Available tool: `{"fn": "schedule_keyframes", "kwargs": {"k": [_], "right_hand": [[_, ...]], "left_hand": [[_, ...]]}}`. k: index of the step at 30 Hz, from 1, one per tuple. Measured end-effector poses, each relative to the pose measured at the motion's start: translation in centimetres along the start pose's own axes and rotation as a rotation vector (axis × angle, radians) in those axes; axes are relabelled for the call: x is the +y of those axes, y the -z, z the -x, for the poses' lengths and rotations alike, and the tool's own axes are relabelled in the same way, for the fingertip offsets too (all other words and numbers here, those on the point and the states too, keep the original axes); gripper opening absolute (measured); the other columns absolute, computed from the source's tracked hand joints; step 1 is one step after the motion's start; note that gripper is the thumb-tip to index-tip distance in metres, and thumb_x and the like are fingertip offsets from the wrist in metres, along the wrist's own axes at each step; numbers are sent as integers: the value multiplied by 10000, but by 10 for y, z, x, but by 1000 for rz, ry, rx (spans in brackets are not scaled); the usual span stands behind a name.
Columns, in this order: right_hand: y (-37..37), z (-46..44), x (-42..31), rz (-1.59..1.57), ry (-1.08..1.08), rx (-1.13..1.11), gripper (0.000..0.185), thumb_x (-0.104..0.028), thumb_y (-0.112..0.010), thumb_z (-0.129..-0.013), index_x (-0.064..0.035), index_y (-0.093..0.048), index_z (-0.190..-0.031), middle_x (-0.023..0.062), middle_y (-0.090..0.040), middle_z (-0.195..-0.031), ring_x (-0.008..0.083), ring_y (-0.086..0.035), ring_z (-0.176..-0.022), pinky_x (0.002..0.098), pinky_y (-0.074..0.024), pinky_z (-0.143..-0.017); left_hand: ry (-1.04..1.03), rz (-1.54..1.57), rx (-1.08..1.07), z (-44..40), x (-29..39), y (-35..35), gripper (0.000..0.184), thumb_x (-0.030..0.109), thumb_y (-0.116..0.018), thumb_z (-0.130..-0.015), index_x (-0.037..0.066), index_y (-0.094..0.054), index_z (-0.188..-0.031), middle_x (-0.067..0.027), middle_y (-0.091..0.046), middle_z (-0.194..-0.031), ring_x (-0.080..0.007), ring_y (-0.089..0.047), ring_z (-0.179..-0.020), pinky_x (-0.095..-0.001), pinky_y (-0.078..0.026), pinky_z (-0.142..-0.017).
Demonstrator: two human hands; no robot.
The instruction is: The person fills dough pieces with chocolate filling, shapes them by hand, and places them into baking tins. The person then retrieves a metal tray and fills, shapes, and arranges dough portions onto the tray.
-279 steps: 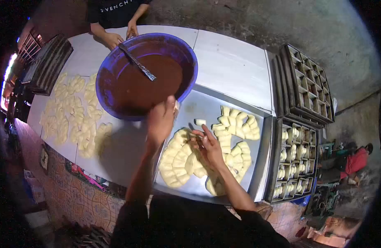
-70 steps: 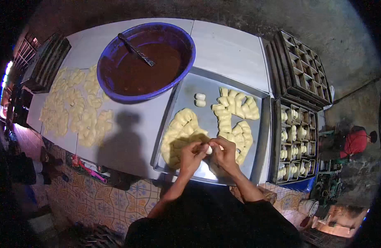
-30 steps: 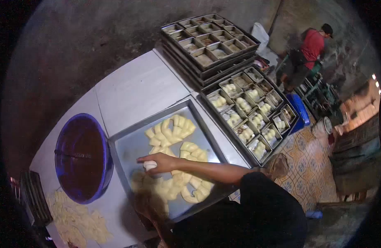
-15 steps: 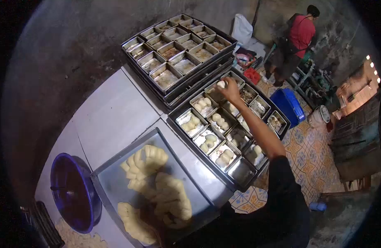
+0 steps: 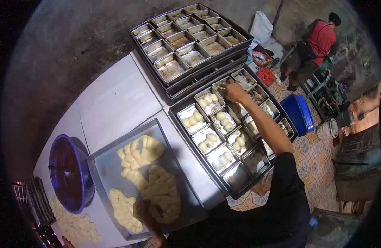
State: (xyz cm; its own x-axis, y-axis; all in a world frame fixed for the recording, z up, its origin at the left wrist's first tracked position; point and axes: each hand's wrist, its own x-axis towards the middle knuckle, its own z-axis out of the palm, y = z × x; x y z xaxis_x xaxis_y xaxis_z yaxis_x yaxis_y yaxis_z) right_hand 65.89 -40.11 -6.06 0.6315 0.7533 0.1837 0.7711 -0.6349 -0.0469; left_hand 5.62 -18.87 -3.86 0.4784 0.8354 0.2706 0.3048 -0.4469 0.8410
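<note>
My right hand (image 5: 234, 91) reaches into a metal loaf tin (image 5: 220, 84) in the near tray, fingers bent downward and drawn together. Whether a dough ball is between them is hidden. Rounded dough balls (image 5: 208, 100) lie in rows in several tins beside it. My left hand (image 5: 144, 213), dark in shadow, is at the cut dough (image 5: 161, 192) on a grey metal tray (image 5: 112, 165); its fingers are hard to make out. A separate mass of dough (image 5: 125, 211) lies just left of that hand.
Stacked dark trays of tins (image 5: 170, 68) stand behind. A blue-purple basin (image 5: 54, 177) sits left, near dough scraps (image 5: 75, 221) on the white table (image 5: 112, 103). A person in a red shirt (image 5: 322, 41) stands by green machinery (image 5: 322, 91); a blue crate (image 5: 298, 113) is on the floor.
My right hand has lowered into the tin; the dough ball seen at its fingertips is now out of sight. My left hand has come into clearer view over the dough. The camera view has shifted.
</note>
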Motion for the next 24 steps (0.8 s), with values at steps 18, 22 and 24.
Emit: {"fn": "schedule_keyframes", "kwargs": {"k": [18,22,24], "right_hand": [[93,53,-152,-606,-26,347,320,-23,-608,-831,20,-598,-1147,190,-620,-1108,314,-621,-996,399,-511,-808],[110,125,-353,-941,389,-426,226,-65,-628,-828,-8,-660,-1044,129,-633,-1128,224,-639,-949,309,-516,-740],[81,141,-423,-963,667,-400,213,-38,-608,-819,-7,-673,-1019,142,-601,-1206,314,-559,-1114,396,-449,-965]], "left_hand": [[127,-374,-32,47,-59,63,340,203,-635,-839,17,-587,-1119,-163,-586,-1111,-326,-551,-1040,-404,-431,-905],[-127,-378,-63,53,-82,43,414,147,-551,-887,-6,-482,-1265,-224,-509,-1272,-396,-465,-1205,-477,-341,-1040],[-161,-305,-188,36,-67,33,509,153,-531,-898,-42,-389,-1346,-253,-482,-1307,-402,-449,-1230,-513,-308,-1062]]}}
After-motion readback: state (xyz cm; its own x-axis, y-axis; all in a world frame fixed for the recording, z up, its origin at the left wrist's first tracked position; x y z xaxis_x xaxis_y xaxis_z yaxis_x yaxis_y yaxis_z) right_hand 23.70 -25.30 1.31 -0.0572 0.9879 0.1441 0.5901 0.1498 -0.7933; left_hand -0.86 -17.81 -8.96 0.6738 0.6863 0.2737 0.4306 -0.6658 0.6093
